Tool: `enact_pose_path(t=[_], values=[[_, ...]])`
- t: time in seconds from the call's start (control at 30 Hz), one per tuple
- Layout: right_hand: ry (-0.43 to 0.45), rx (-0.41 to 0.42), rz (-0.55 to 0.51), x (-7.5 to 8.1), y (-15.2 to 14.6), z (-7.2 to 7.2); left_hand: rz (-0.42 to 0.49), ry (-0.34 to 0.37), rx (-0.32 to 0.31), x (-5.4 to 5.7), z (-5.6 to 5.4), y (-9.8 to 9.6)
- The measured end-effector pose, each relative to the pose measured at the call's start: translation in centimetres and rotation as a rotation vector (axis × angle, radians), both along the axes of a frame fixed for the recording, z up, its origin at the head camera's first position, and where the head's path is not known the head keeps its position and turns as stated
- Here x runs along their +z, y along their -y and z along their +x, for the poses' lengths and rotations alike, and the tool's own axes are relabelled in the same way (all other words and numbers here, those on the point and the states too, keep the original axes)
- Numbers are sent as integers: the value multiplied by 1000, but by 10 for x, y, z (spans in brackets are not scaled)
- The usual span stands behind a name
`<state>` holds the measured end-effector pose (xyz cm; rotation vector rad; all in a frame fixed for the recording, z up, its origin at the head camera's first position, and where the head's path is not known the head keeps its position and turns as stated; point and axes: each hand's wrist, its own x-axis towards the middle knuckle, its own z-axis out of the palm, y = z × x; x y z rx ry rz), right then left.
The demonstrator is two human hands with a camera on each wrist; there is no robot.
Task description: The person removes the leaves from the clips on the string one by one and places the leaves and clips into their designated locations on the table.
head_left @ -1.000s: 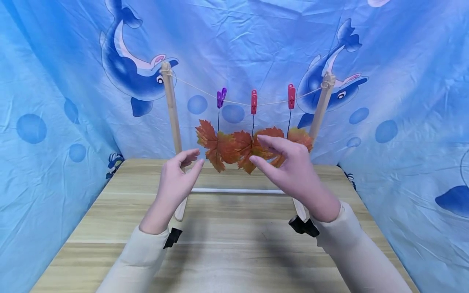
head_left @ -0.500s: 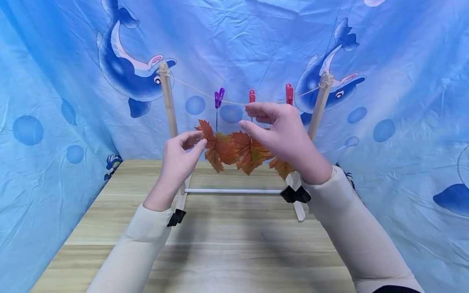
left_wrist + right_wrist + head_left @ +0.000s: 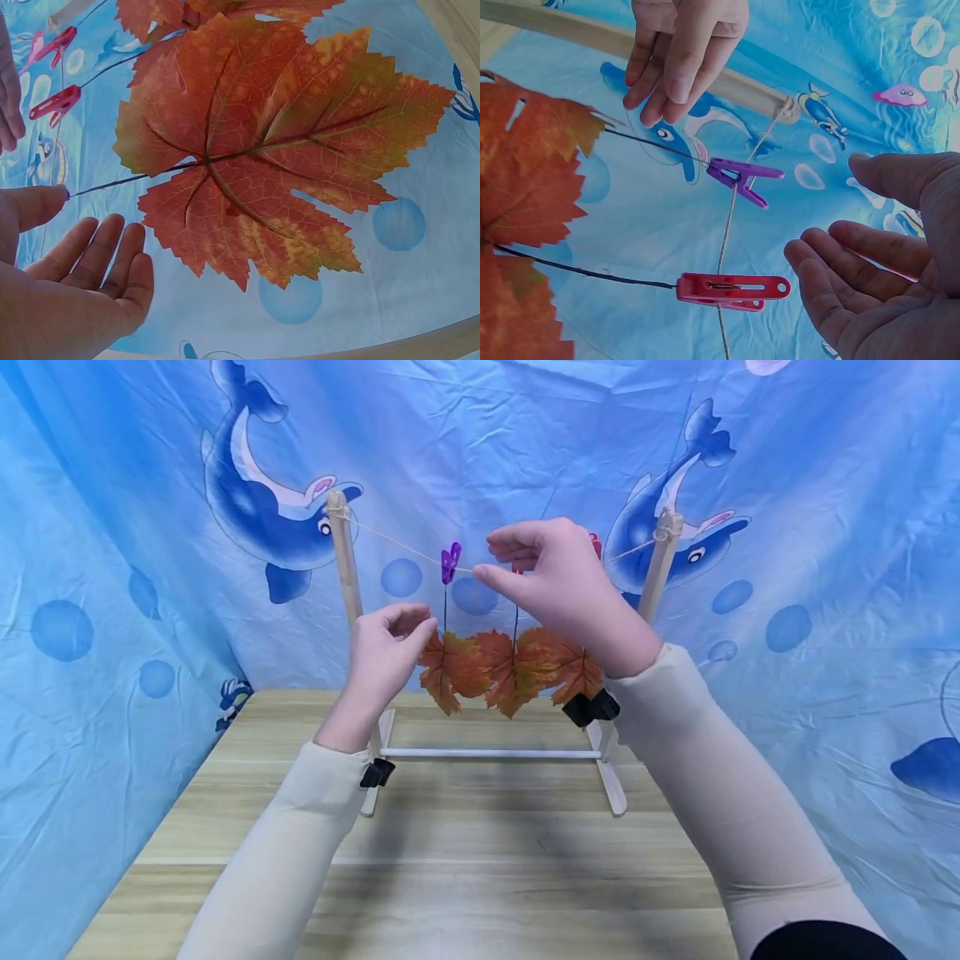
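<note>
Three orange-red artificial maple leaves (image 3: 508, 672) hang by dark stems from a string (image 3: 397, 542), each clipped with a clothespin. The left one is a purple clothespin (image 3: 450, 563); the middle red clothespin (image 3: 731, 291) and the right red clothespin (image 3: 596, 543) are partly covered by my right hand in the head view. My left hand (image 3: 388, 647) is beside the left leaf, fingers loosely bent, holding nothing. My right hand (image 3: 562, 564) hovers in front of the string, thumb and fingers apart, to the right of the purple clothespin. In the right wrist view its fingers stand clear of the middle clothespin.
Two wooden posts, the left post (image 3: 345, 560) and the right post (image 3: 660, 564), carry the string. A white rod (image 3: 487, 753) joins their feet on the wood-grain table (image 3: 480, 877). A blue dolphin-print cloth (image 3: 480, 427) hangs behind and at both sides.
My right hand has risen from the leaves to the string and moved left. My left hand has moved up and slightly right, towards the left leaf's stem.
</note>
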<state>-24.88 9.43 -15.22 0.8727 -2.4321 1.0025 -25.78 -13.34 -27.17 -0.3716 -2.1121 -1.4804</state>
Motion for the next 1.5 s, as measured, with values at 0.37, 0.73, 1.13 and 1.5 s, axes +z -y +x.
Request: enact_pose_path(t=[0.37,0.73,1.13,1.5], values=[[76,-27,180,32,16,-20,-43,43,-2,12,-10,-1],[137,3,330,39,32,-43,-114,26,-8,15,-16,-3],[158,6,357,37,36,-56,-188,4,10,14,-24,-9],[139,34,335,35,39,-57,-175,-27,9,12,-24,-14]])
